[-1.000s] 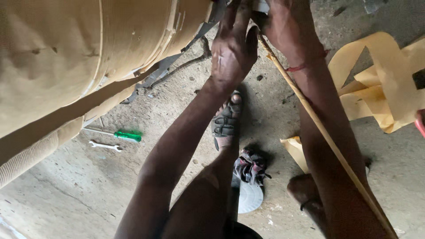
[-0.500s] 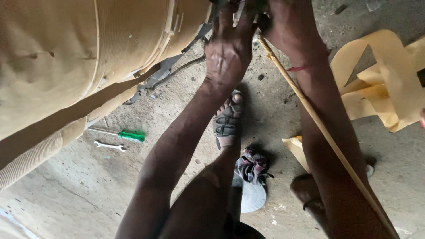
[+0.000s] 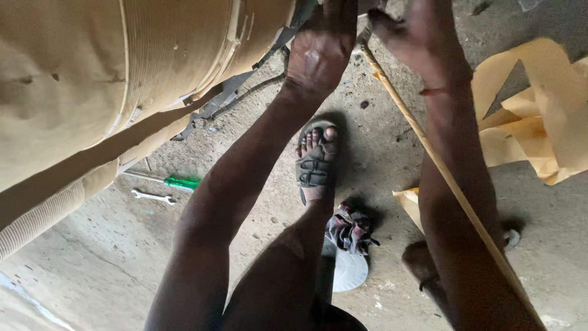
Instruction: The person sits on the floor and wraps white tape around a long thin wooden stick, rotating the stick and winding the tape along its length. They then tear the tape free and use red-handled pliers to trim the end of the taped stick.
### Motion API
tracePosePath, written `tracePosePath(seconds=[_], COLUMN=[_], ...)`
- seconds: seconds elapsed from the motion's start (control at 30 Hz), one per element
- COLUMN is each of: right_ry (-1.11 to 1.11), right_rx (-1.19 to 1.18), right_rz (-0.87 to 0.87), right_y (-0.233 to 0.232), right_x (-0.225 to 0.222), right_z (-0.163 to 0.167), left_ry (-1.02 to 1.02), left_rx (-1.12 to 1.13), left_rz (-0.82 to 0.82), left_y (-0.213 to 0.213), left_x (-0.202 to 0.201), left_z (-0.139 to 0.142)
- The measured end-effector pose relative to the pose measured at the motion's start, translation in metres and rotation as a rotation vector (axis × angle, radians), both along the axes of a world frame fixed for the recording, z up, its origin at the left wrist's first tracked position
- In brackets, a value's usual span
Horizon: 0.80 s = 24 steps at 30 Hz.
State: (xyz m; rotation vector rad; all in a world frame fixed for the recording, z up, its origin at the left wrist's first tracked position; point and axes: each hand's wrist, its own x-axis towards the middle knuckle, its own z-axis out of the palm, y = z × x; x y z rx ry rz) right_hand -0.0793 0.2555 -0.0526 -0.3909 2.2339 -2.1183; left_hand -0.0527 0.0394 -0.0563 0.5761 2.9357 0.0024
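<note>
My left hand (image 3: 321,46) reaches up to the top edge of the view beside a big tan ribbed roll (image 3: 122,79), its fingers pressed against something cut off by the frame. My right hand (image 3: 413,40) is raised next to it, close to the upper end of a long thin tan strip (image 3: 450,184) that runs down past my right forearm. What either hand grips is hidden at the frame edge. Dark metal straps (image 3: 226,101) hang under the roll.
On the concrete floor lie a green-handled screwdriver (image 3: 174,181) and a small spanner (image 3: 153,197) at the left. My sandalled foot (image 3: 315,162), a dark rag (image 3: 350,228) and a white disc (image 3: 349,270) are below. Loose tan paper strips (image 3: 539,116) pile at right.
Both hands have moved a little upward and toward the top edge, so more of the fingers are cut off. The view shifted slightly.
</note>
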Motion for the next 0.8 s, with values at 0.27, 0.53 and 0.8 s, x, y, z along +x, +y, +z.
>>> tracePosePath(seconds=[0.27,0.53,0.8], right_ry=[-0.021,-0.367,0.149], right_rx=[-0.31,-0.36,0.44], right_rz=[-0.015,-0.054,-0.203], right_y=[-0.027,-0.035,0.016], right_x=[0.03,0.02,0.065], right_z=[-0.044,-0.046,0.036], left_ry=[0.301,-0.061,-0.083], left_rx=[0.054,0.187,0.751], left_rz=[-0.086,0.11,0.334], left_y=[0.0,0.012,0.049], left_x=[-0.003,-0.003,-0.027], left_z=[0.002,0.029,0.017])
